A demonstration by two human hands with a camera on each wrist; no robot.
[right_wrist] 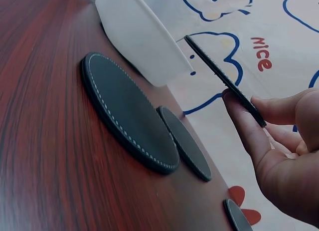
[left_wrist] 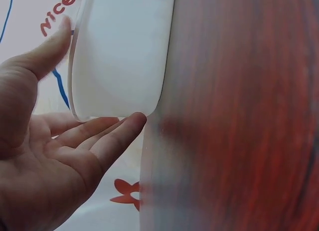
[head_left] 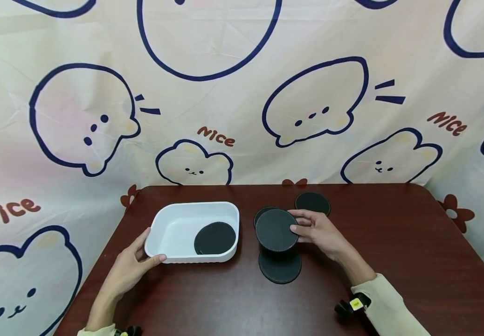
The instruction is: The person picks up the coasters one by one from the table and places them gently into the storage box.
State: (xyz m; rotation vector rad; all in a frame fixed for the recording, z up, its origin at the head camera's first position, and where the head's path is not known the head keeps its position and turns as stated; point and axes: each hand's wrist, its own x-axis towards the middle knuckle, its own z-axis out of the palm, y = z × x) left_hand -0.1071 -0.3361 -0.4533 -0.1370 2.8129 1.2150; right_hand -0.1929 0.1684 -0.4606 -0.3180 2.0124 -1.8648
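My right hand (head_left: 318,230) pinches a round black coaster (head_left: 277,229) between thumb and fingers. In the right wrist view the held coaster (right_wrist: 219,74) is seen nearly edge-on, raised above the table. Beneath it lies a stitched black coaster (head_left: 280,269), with another coaster (head_left: 260,213) partly hidden behind. My left hand (head_left: 126,268) holds the left end of a white plastic tray (head_left: 170,228), thumb at the front rim and fingers along the end wall. One black coaster (head_left: 215,238) lies inside the tray, toward its right side.
A further black coaster (head_left: 312,201) lies near the table's back edge, behind my right hand. The brown wooden table (head_left: 242,303) meets a cartoon-printed cloth (head_left: 250,102) hanging at the back and sides.
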